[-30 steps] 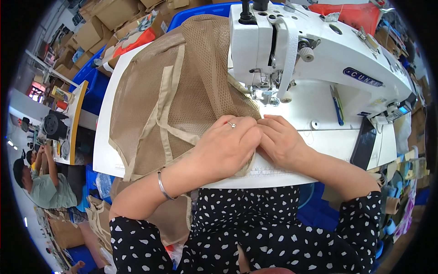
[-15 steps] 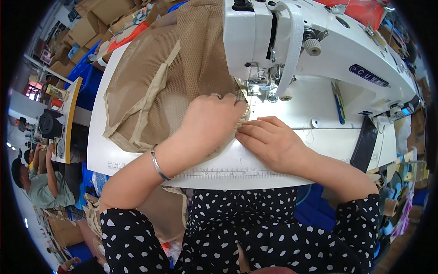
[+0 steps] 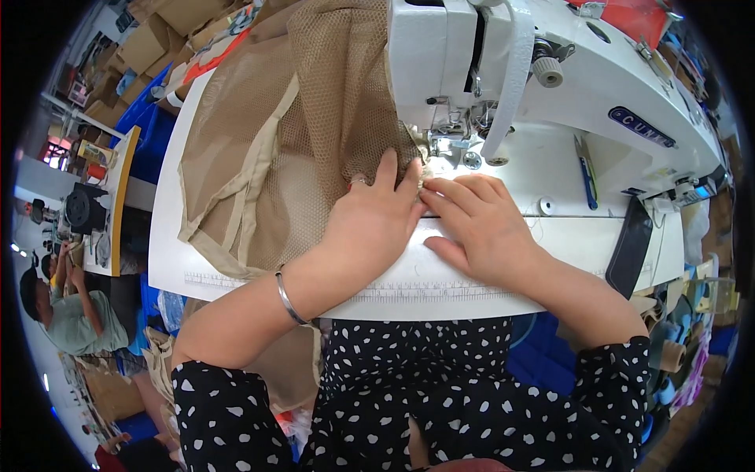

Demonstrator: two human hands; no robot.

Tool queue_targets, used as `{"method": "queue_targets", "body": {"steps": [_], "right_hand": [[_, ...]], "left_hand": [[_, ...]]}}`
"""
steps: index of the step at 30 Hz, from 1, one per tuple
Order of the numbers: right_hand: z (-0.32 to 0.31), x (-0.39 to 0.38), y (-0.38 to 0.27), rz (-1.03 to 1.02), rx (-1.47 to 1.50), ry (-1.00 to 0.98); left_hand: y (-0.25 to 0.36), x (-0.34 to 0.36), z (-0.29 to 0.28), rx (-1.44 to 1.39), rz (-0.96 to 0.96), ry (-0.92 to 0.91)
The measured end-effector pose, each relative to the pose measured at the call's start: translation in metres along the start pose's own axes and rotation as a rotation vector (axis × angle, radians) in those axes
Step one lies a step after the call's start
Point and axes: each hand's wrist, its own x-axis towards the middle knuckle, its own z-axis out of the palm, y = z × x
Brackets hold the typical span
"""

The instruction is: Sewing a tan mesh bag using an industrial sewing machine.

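Brown mesh fabric [image 3: 220, 149] with pale binding strips [image 3: 271, 134] covers the left of the white sewing table [image 3: 189, 267] and reaches the presser foot [image 3: 444, 145] of the white sewing machine [image 3: 582, 90]. My left hand [image 3: 370, 220] rests on the fabric with fingers spread, some bent, just below the foot. My right hand [image 3: 480, 228] lies beside it, fingertips on the bunched fabric edge, thumb apart on the tabletop. What is under both hands' fingertips is partly hidden.
Scissors [image 3: 586, 177], a white spool [image 3: 546, 206] and a black phone-shaped object [image 3: 627, 244] lie right of my hands. Cardboard boxes [image 3: 173, 16] and a blue bin [image 3: 141, 110] stand back left. A co-worker [image 3: 82, 318] works at another table on the left.
Both hands have shifted up toward the presser foot. My left fingers, earlier bunched together, are now spread. The fabric at the back has shifted slightly, and my right thumb now sticks out apart.
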Motion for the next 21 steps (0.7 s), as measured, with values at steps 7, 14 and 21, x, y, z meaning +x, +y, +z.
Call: {"method": "queue_targets", "body": {"steps": [7, 14, 21], "right_hand": [[-0.009, 0.0, 0.012, -0.062, -0.083, -0.02], [-0.009, 0.0, 0.012, -0.063, -0.129, -0.058], [-0.01, 0.001, 0.014, -0.065, -0.105, -0.059]], "left_hand": [[-0.014, 0.007, -0.017, 0.048, 0.139, -0.132], [-0.024, 0.014, -0.004, 0.057, 0.389, 0.037], [-0.014, 0.008, -0.002, 0.087, 0.283, 0.043]]}}
